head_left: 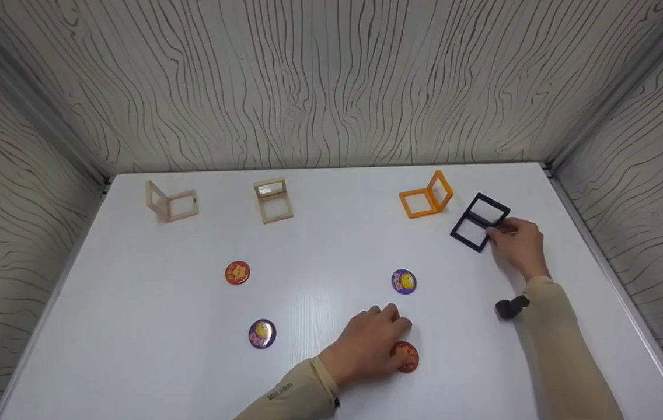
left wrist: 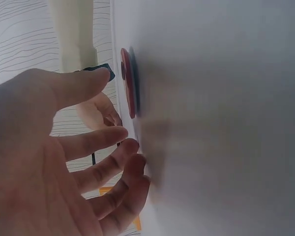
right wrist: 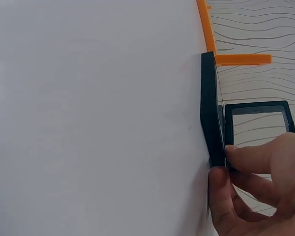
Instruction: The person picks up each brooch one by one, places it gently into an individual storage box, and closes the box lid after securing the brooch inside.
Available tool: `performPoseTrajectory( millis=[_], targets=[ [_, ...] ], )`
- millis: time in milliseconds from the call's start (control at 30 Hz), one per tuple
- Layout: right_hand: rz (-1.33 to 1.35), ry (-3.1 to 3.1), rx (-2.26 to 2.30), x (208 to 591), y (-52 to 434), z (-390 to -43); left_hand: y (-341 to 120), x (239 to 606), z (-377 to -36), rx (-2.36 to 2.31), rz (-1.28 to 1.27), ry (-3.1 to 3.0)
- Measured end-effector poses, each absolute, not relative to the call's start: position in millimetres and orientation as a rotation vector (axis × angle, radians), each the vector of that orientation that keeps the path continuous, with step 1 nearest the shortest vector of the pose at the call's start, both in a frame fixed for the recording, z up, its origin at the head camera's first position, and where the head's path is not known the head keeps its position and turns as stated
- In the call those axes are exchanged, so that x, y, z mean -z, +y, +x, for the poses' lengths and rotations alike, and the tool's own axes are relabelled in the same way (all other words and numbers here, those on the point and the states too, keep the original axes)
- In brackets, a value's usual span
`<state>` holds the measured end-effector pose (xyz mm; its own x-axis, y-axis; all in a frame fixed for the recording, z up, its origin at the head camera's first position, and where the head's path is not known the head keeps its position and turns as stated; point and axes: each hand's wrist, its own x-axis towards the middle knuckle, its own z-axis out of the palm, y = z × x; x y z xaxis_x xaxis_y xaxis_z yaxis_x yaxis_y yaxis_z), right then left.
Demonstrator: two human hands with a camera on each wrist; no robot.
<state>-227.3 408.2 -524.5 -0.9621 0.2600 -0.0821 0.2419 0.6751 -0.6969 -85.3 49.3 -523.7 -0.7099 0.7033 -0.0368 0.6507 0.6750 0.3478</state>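
Observation:
At the right, my right hand (head_left: 521, 245) pinches the edge of a black hinged double frame (head_left: 479, 220) near its hinge, thumb against fingers. The frame is opened out; in the right wrist view one half (right wrist: 210, 98) lies along the table and the other stands up with a clear pane. My left hand (head_left: 369, 344) is over the near middle of the table, fingers loosely bent, holding nothing. Its thumb is by a round red badge (head_left: 412, 349), which it partly covers in the head view. The left wrist view shows that red badge (left wrist: 128, 83) beside the thumb.
An orange hinged frame (head_left: 432, 203) stands opened left of the black one. Two pale wooden hinged frames (head_left: 166, 208) (head_left: 277, 220) stand at the back left. A purple badge (head_left: 404, 281), another purple badge (head_left: 262, 333) and a red badge (head_left: 237, 272) lie on the white table (head_left: 133, 326).

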Motion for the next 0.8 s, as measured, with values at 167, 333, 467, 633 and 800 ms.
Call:
performPoseTrajectory(
  millis=[167, 333, 467, 633, 800],
  targets=[
    [-0.482, -2.876, -1.195, 524.8, 410.0, -231.0, 50.2, 523.5, -84.3, -0.44, 1.091, 2.708],
    [-0.506, -2.887, -1.213, 527.2, 412.8, -230.5, 51.4, 524.7, -79.8, -0.416, 1.099, 2.732],
    [-0.532, -2.893, -1.227, 528.0, 413.6, -228.3, 53.1, 524.3, -77.7, -0.413, 1.103, 2.741],
    [-0.52, -2.895, -1.215, 526.7, 413.8, -230.5, 54.8, 522.9, -79.0, -0.49, 1.049, 2.698],
    [-0.497, -2.909, -1.198, 526.1, 413.1, -233.9, 55.1, 523.4, -79.7, -0.649, 0.991, 2.623]
  ],
)
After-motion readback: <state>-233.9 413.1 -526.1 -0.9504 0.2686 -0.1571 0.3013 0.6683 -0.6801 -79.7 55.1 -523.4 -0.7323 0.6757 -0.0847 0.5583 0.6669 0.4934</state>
